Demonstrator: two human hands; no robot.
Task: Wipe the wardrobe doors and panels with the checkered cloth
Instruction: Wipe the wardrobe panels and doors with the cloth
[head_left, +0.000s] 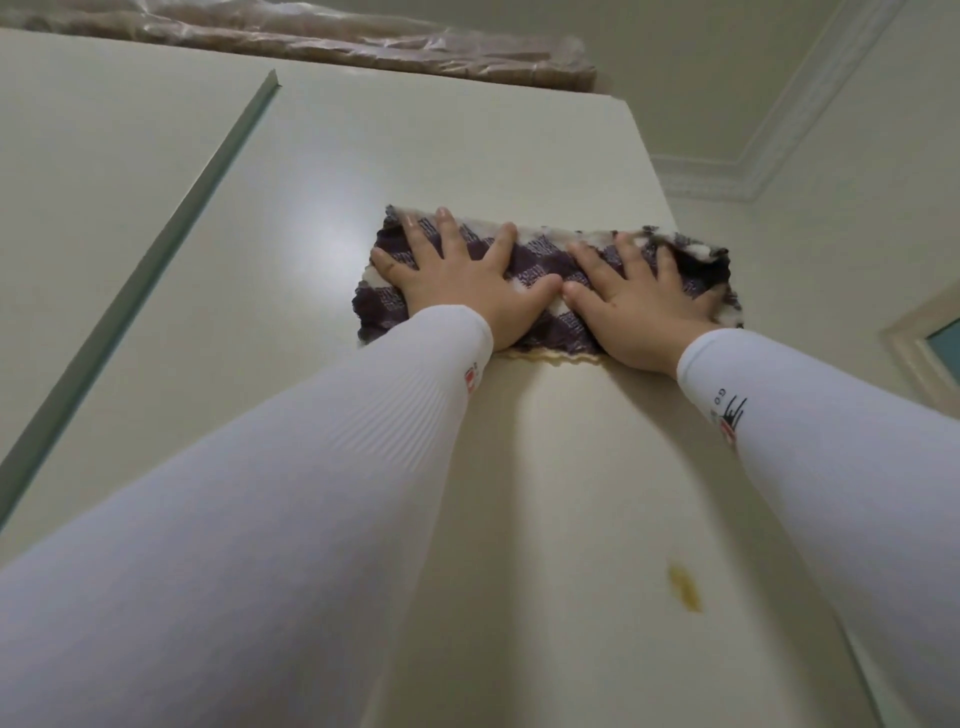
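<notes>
I look up along a cream wardrobe door (322, 171). The checkered cloth (540, 270), dark purple and cream, lies spread flat against the door near its right edge. My left hand (462, 280) presses flat on the cloth's left half with fingers straight and spread. Beside it, my right hand (639, 296) presses flat on the right half, its outer fingers at the bunched right end of the cloth. The two thumbs nearly touch. Both arms wear white sleeves.
A grey-green strip (150, 249) runs down the door at the left, along a panel seam. A yellowish stain (685, 587) marks the door low on the right. A plastic-wrapped bundle (332, 41) lies on the wardrobe top. Ceiling moulding (748, 156) and a door frame (924, 348) are at the right.
</notes>
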